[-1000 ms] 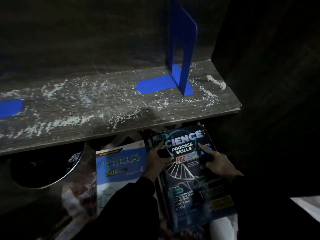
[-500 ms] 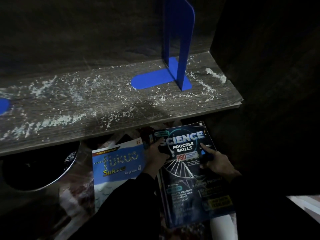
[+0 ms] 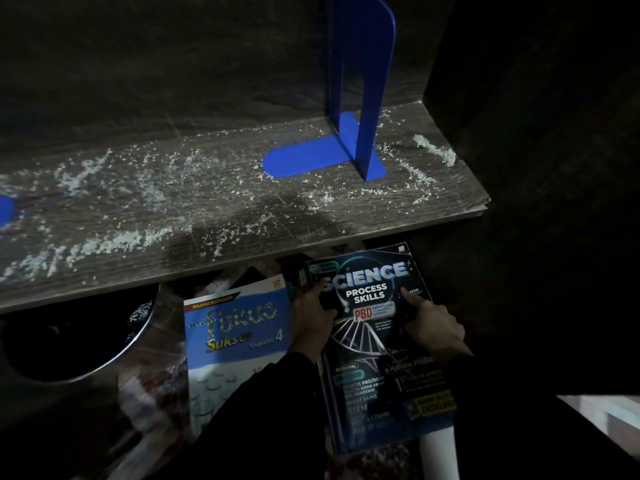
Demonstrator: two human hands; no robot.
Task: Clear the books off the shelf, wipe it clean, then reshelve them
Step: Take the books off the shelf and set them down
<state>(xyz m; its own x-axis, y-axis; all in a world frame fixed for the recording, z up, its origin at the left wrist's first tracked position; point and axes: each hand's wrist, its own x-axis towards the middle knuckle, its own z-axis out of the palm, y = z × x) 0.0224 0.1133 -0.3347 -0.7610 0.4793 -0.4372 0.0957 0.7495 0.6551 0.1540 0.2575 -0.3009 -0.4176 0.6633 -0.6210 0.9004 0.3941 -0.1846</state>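
The wooden shelf (image 3: pixel 173 216) holds no books and is strewn with white dust and crumbs. A blue bookend (image 3: pixel 360 98) stands upright near its right end. Below the shelf, a dark "Science Process Skills" book (image 3: pixel 377 348) lies on a stack on the floor. My left hand (image 3: pixel 313 315) grips its left edge with the thumb on the cover. My right hand (image 3: pixel 431 323) presses on the cover near its right edge, index finger stretched out. A blue "Fokus Sukses" book (image 3: pixel 235 337) lies flat just to the left.
A second blue bookend foot (image 3: pixel 5 211) shows at the shelf's left edge. A dark round bowl-like object with a shiny rim (image 3: pixel 79 337) sits under the shelf at left. A dark side wall (image 3: pixel 536 168) bounds the shelf on the right.
Both hands stay on the science book, which has barely shifted. The view has drifted slightly, so the shelf sits a little differently in the frame.
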